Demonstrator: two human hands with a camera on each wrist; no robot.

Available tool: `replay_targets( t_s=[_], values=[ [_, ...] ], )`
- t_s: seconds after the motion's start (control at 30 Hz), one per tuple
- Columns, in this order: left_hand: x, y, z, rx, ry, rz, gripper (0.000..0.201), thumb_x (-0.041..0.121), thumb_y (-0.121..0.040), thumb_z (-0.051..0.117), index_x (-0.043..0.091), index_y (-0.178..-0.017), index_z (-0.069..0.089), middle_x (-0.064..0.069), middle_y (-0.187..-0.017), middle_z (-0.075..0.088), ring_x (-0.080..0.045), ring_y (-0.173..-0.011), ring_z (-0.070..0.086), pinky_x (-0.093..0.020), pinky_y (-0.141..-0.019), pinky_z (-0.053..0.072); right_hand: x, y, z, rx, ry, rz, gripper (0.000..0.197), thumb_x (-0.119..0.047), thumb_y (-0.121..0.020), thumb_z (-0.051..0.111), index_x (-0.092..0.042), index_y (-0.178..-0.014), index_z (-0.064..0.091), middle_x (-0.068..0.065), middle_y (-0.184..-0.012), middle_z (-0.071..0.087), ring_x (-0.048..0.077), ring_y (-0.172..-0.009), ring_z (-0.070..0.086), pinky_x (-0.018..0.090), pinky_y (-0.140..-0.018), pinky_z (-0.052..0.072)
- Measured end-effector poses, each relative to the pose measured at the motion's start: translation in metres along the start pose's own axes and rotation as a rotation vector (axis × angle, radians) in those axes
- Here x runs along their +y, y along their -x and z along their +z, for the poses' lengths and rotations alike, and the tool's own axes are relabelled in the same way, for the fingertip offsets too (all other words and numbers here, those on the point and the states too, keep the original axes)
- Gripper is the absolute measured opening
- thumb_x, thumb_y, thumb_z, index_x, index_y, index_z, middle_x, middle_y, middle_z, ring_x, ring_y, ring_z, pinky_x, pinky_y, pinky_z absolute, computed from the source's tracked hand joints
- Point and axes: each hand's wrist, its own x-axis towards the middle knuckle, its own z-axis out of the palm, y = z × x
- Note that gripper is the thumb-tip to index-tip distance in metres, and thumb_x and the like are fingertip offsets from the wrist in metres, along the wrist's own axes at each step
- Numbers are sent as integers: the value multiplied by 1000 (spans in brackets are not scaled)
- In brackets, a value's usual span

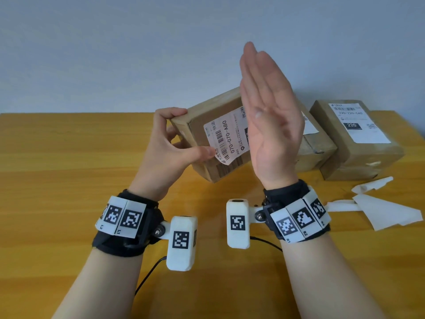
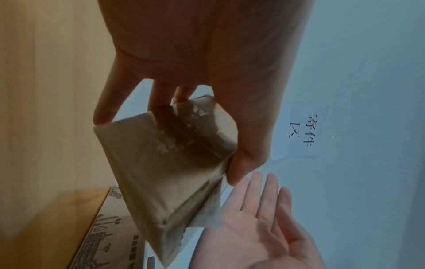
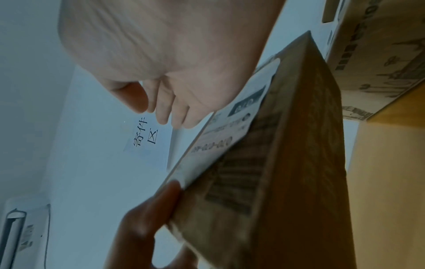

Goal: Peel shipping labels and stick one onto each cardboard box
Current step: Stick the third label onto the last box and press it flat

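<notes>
Cardboard box [image 1: 207, 134], tilted above tabletop [image 1: 69, 157], gripped at 9 o'clock end by left hand [image 1: 170, 143], thumb on shipping label [image 1: 226, 140]; right hand [image 1: 269, 116] flat, fingers straight, empty, just beside label at 3 o'clock.

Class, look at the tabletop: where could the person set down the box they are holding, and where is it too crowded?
The table is bare left of the left hand, and in front between the wrists. The far right is crowded: two labelled boxes and torn backing paper. The held box fits best on the left.

parcel-sending area; wall sign [image 2: 303, 133] reads 寄件区; labelled cardboard boxes [image 1: 358, 139] on wooden table [image 1: 69, 157]
</notes>
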Motion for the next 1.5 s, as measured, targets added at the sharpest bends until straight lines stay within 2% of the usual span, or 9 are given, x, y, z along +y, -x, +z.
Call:
replay_targets(
  t_s=[0.13, 0.23, 0.33, 0.57, 0.87, 1.03, 1.13, 1.3, 1.5],
  values=[
    [-1, -1, 4, 20, -30, -11, 82, 36, -52, 96, 32, -117, 47, -8, -116, 76, -25, -107, 76, -52, -92, 63, 0, 0, 3, -33, 29, 56, 55, 10, -99, 34, 17, -152, 20, 43, -158, 26, 52, -154, 24, 63, -127, 21],
    [0, -2, 3, 21, -83, 15, 82, 40, -51, 96, 31, -117, 47, -5, -110, 78, -26, -105, 76, -47, -92, 63, 0, -3, 7, -35, 163, 60, 58, -20, -105, 26, 12, -153, 26, 37, -162, 27, 44, -157, 21, 63, -128, 16],
    [2, -1, 2, 19, -96, 20, 83, 41, -51, 96, 31, -116, 46, -6, -109, 78, -26, -103, 76, -48, -91, 64, -5, -6, 13, -72, 173, 72, 67, -41, -102, 19, -4, -157, 14, 30, -169, 15, 31, -161, 13, 56, -131, 8],
    [4, 0, 1, 10, -11, -5, 80, 32, -50, 96, 31, -115, 49, -11, -109, 77, -32, -100, 78, -61, -90, 62, 4, -6, 0, -142, 268, 12, 53, 27, -99, 26, 24, -151, 18, 41, -161, 23, 52, -156, 17, 64, -127, 18],
    [3, -1, -2, -8, -16, -6, 79, 32, -48, 95, 31, -113, 48, -11, -111, 77, -32, -100, 78, -56, -87, 64, 5, -7, -7, -80, 453, -4, 69, 29, -89, 28, 15, -156, 21, 31, -165, 27, 42, -158, 21, 60, -128, 20],
    [3, 0, -4, -7, 3, 5, 79, 30, -47, 94, 30, -111, 48, -8, -108, 77, -32, -100, 78, -48, -81, 66, 3, -8, -21, 51, 493, -5, 70, 28, -89, 28, 11, -157, 24, 27, -165, 31, 33, -158, 27, 26, -122, 31],
    [6, 0, -6, -17, 17, 8, 78, 29, -48, 93, 29, -111, 48, -3, -104, 80, -29, -98, 79, -43, -77, 66, 3, -7, -28, 122, 520, 14, 71, 25, -90, 28, 8, -158, 25, 23, -166, 32, 30, -158, 26, 47, -130, 23],
    [5, 0, -7, -15, 21, -1, 79, 29, -48, 94, 29, -112, 48, -5, -106, 80, -30, -99, 79, -45, -76, 66, 7, -3, -32, 171, 478, 56, 72, 25, -91, 27, 4, -159, 25, 20, -167, 32, 28, -159, 26, 51, -130, 23],
    [4, 0, -5, -12, 29, -18, 80, 31, -49, 94, 30, -114, 47, -7, -108, 79, -27, -99, 79, -46, -76, 67, 1, -4, -24, 97, 292, -28, 69, 33, -88, 22, 19, -155, 10, 38, -163, 23, 46, -157, 21, 60, -129, 18]
  ],
)
